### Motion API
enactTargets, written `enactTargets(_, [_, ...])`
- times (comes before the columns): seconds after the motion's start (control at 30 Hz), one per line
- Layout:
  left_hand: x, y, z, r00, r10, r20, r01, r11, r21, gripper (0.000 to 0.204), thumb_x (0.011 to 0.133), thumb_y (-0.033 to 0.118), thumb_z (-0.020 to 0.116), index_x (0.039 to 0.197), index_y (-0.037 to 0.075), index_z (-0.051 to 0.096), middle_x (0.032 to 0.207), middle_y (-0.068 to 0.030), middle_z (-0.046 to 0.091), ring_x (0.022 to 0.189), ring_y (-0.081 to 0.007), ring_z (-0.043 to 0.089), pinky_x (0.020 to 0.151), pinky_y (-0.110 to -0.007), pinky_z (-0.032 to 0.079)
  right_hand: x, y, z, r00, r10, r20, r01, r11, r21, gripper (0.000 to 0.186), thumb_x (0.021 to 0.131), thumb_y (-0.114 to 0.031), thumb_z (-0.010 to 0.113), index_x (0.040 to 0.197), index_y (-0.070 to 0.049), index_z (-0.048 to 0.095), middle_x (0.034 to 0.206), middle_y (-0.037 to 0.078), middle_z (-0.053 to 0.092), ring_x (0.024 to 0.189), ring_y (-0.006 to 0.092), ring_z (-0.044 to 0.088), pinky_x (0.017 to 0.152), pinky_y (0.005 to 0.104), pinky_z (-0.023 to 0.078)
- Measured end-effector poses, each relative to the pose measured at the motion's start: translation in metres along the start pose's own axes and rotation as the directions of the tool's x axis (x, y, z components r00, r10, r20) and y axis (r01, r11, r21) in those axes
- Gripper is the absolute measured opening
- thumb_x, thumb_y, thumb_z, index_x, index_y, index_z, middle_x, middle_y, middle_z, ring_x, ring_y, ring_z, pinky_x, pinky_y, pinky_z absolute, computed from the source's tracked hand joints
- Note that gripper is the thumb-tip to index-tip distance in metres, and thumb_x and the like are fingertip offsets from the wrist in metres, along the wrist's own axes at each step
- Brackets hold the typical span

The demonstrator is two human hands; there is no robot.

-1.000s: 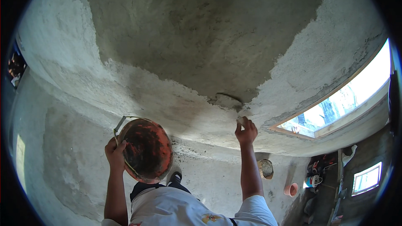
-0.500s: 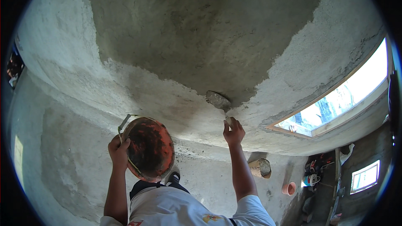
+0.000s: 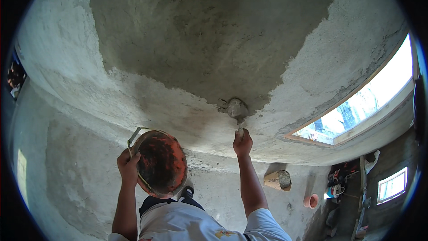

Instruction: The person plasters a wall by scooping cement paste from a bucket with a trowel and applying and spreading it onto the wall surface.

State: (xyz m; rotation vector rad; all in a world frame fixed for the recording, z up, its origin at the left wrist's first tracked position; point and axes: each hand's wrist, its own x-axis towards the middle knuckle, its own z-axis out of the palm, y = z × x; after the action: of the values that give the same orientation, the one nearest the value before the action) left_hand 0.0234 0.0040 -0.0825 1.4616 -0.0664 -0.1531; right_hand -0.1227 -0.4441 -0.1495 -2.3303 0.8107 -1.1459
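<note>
A grey metal trowel with a rounded blade and a short pale handle [image 3: 237,110] lies with its blade apparently against the wall, at the lower tip of a broad, dark grey patch of damp-looking plaster [image 3: 200,35]; a small raised ridge of the same grey stuff [image 3: 221,103] shows just left of the blade. The person's right grip [image 3: 242,143] is closed round the trowel's handle, the forearm reaching up from below. If the blade were tipped too far on edge, it could gouge the patch or drag that ridge loose, and too light a pressure might let the material slide off the pale, rough, dry wall [image 3: 312,80] around it. To the left and lower, the left grip [image 3: 128,165] is clamped on the rim of a shallow, round, orange-red pan smeared black inside [image 3: 161,163], held tilted and well apart from the trowel. With so steep a tilt, anything loaded there could spill, and droppings from the blade would probably miss the pan and land on the grey concrete floor [image 3: 214,183]. Farther right stand an open brown paper sack of grey material [image 3: 276,180] and a small orange-pink tub [image 3: 311,201].
</note>
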Motion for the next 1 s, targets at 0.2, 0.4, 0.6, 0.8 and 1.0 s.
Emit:
enactTargets(0.2, [-0.007,0.012,0.005,1.000,-0.008,0.017,0.008,1.000,0.029,0.021,0.085,0.002,0.068,0.103,-0.007,0.074,0.091,-0.0035,0.068,0.082,-0.0113,0.060,0.076,-0.028,0.047,-0.045,-0.002,0.077,0.962,0.226,0.153,-0.232,0.972,0.025,0.030,0.098,-0.025,0.063,0.114,-0.002,0.053,0.083,0.028,0.068,0.077,0.0505,0.067,0.064,0.0557,0.052])
enactTargets(0.4, [-0.007,0.014,-0.005,0.998,-0.061,0.019,0.062,0.997,-0.040,0.023,0.084,0.001,0.068,0.104,-0.008,0.073,0.096,-0.0050,0.070,0.086,-0.0128,0.062,0.080,-0.029,0.048,-0.094,-0.023,0.106,0.939,0.275,0.206,-0.309,0.937,0.162,0.023,0.100,-0.020,0.060,0.106,0.002,0.052,0.078,0.026,0.067,0.074,0.0476,0.068,0.061,0.0495,0.052])
enactTargets(0.6, [-0.002,0.011,-0.032,1.000,-0.007,0.018,0.006,1.000,0.019,0.032,0.083,0.006,0.068,0.111,-0.008,0.071,0.099,-0.0093,0.072,0.088,-0.0165,0.066,0.083,-0.031,0.051,-0.041,-0.082,0.107,0.951,0.309,-0.025,-0.286,0.903,0.320,0.025,0.099,-0.017,0.060,0.109,0.005,0.055,0.075,0.024,0.066,0.067,0.0457,0.066,0.060,0.0466,0.051])
enactTargets(0.8, [0.007,0.008,-0.036,0.999,-0.043,-0.013,0.043,0.999,0.007,0.024,0.082,0.001,0.068,0.104,-0.009,0.072,0.097,-0.0074,0.070,0.089,-0.0151,0.063,0.085,-0.031,0.049,-0.040,-0.073,0.157,0.929,0.369,0.006,-0.351,0.879,0.323,0.026,0.099,-0.018,0.060,0.109,0.005,0.052,0.074,0.026,0.066,0.070,0.0485,0.067,0.060,0.0501,0.051])
enactTargets(1.0, [0.015,0.002,-0.048,0.997,-0.073,0.019,0.073,0.997,-0.004,0.027,0.081,0.003,0.069,0.106,-0.007,0.072,0.095,-0.0068,0.070,0.086,-0.0145,0.063,0.083,-0.030,0.049,-0.114,-0.049,0.137,0.909,0.334,0.247,-0.369,0.922,0.112,0.026,0.100,-0.021,0.060,0.106,0.003,0.053,0.076,0.029,0.067,0.074,0.0504,0.068,0.060,0.0537,0.051])
